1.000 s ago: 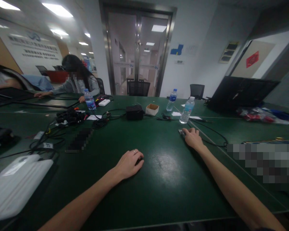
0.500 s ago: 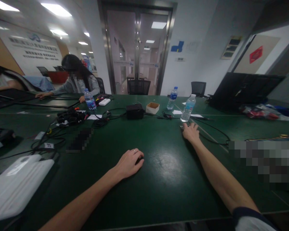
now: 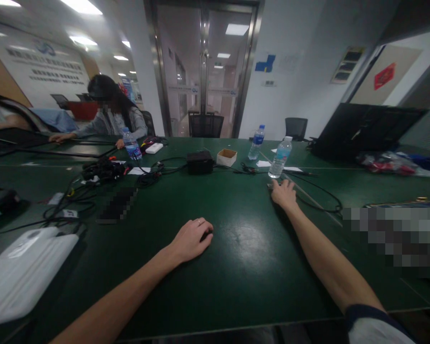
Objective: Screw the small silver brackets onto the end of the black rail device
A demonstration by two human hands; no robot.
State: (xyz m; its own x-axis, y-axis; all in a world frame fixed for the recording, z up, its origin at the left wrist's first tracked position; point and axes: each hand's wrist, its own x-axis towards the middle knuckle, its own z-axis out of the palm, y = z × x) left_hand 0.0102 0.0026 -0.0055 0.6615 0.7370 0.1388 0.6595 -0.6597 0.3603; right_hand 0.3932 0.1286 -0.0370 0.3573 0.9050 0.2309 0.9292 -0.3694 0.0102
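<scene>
My left hand (image 3: 193,239) rests on the green table (image 3: 236,277), fingers loosely curved and thumb apart, with a ring on one finger. Nothing shows in its grasp. My right arm stretches forward, and my right hand (image 3: 284,193) lies low on the table just in front of a water bottle (image 3: 280,157). Its fingers curl down over a small flat greyish thing (image 3: 269,186), mostly covered, whose kind I cannot make out. The bottle stands upright beyond the fingertips; whether they touch it I cannot tell.
Behind stand another bottle (image 3: 256,143), a small open box (image 3: 226,157) and a black box (image 3: 199,162) with cables. At left lie a dark phone-like slab (image 3: 118,205), tangled cables and white cases (image 3: 28,272). A co-worker (image 3: 116,114) sits across, beside a third bottle (image 3: 131,145).
The whole view has shifted slightly, so things sit a little higher in it. Both hands keep nearly the same places on the table.
</scene>
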